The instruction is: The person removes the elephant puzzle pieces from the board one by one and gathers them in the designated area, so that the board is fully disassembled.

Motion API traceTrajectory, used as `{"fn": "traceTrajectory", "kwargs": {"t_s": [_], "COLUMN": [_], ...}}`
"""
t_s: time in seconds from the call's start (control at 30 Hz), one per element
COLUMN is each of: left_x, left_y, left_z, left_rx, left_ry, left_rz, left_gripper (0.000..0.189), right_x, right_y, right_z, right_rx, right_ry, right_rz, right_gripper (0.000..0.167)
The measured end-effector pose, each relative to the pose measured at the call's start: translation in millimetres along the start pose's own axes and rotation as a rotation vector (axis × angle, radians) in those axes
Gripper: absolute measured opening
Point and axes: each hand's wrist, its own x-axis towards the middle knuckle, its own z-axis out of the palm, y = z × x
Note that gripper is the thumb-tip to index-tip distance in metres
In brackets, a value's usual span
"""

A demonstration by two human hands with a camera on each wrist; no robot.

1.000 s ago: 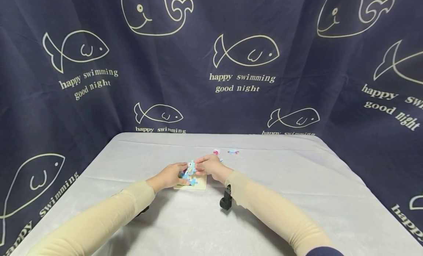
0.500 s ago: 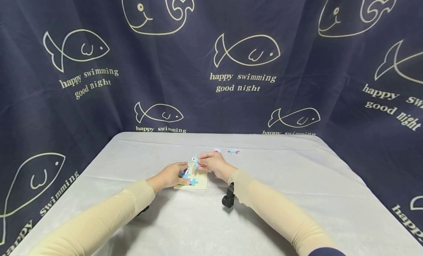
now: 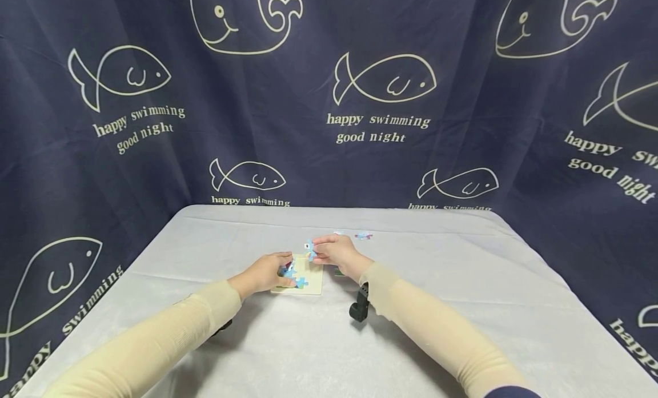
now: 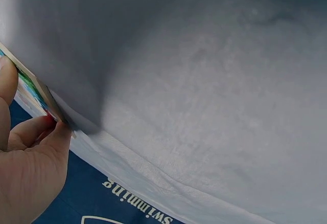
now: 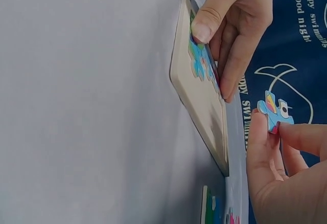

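My right hand (image 3: 339,255) pinches a light-blue puzzle piece (image 5: 276,112) between thumb and fingers, raised above the far right part of a pale wooden puzzle board (image 3: 315,281). An eye and a yellow patch are printed on the piece. My left hand (image 3: 263,272) grips the board's left side, its thumb (image 5: 203,27) on the joined blue and green pieces (image 5: 197,63) and its fingers along the far edge. Those pieces fill the board's left and near left; bare wood shows on the right.
Behind my right hand lies a loose blue and pink piece (image 3: 363,236), with another piece (image 3: 337,233) mostly hidden. A green-edged piece (image 5: 208,206) lies right of the board. A dark-blue printed curtain (image 3: 380,175) hangs behind the table's far edge.
My right hand has lifted the blue puzzle piece off the board's middle and moved it right and away from me, turning it. My left hand has stayed in place.
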Motion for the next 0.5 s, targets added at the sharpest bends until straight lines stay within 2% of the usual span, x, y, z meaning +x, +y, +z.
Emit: {"fn": "traceTrajectory", "kwargs": {"t_s": [0.5], "left_x": [-0.5], "left_y": [-0.2], "left_z": [1.5], "left_rx": [0.005], "left_ry": [0.009], "left_rz": [-0.006], "left_gripper": [0.073], "right_x": [1.3], "right_y": [-1.9], "right_z": [-16.8], "right_rx": [-0.039], "right_ry": [0.076], "right_rz": [0.014], "right_gripper": [0.023]}}
